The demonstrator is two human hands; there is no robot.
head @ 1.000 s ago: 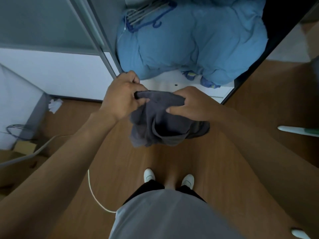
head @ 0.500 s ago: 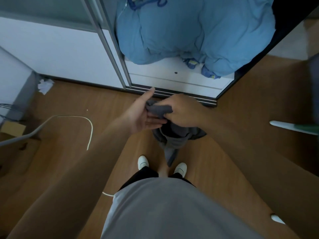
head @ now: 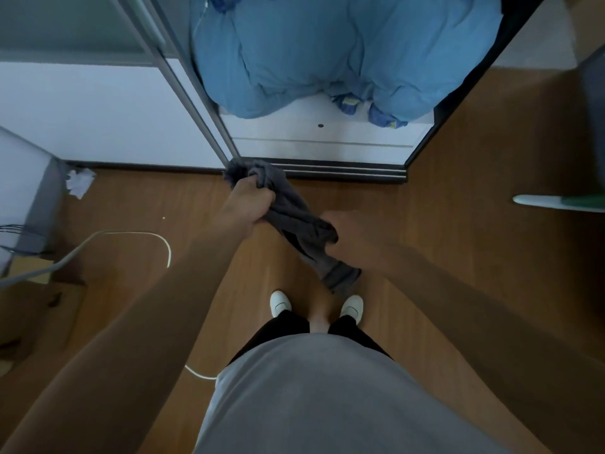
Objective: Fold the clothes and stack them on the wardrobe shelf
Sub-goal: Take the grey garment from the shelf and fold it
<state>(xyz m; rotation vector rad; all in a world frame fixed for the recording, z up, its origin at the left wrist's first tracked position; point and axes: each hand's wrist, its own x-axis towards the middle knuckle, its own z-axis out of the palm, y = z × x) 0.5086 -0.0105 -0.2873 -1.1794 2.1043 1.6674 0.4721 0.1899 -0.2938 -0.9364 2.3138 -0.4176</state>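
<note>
two hands, left hand (head: 247, 204) and right hand (head: 352, 228), each gripping one dark grey garment (head: 296, 221) above the wooden floor (head: 442, 231).

Both arms reach forward and down, the left hand (head: 250, 204) fisted, the right hand (head: 348, 229) apparently curled too.

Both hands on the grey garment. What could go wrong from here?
1. The grey garment is bunched between the left hand and right hand, tail dangling; a fold may come out crumpled.
2. The blue bedding fills the open wardrobe in view, so a stack may find little room.
3. The white cable loops on the floor near the feet: possible trip.
</note>
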